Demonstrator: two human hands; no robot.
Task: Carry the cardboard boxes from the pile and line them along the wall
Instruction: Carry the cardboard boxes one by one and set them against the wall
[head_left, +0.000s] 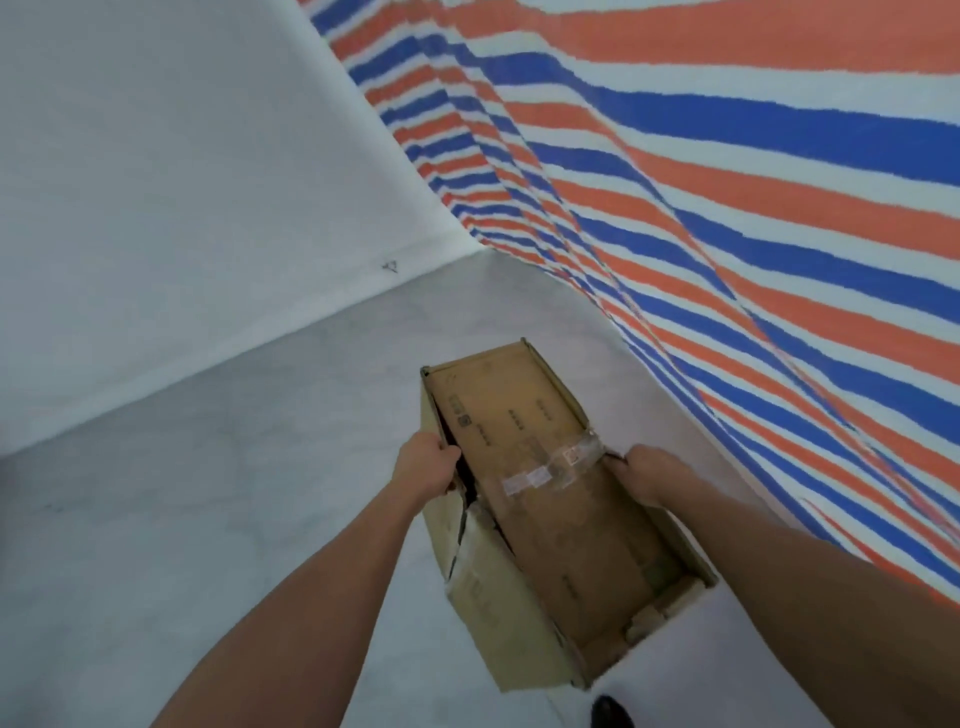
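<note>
A long open-topped cardboard box (550, 514) hangs in front of me above the grey floor, its brown inner panel crossed by a strip of clear tape. My left hand (426, 465) grips the torn left wall near its middle. My right hand (647, 475) grips the right wall opposite, fingers curled over the edge. The box's near end is tilted down toward me, and its left side is ripped and creased. No other boxes or pile are in view.
A white wall (182, 208) runs along the left and meets the grey floor (234, 493). A red, white and blue striped tarp (727, 208) covers the right side down to the floor. A dark shoe tip (613, 714) shows at the bottom.
</note>
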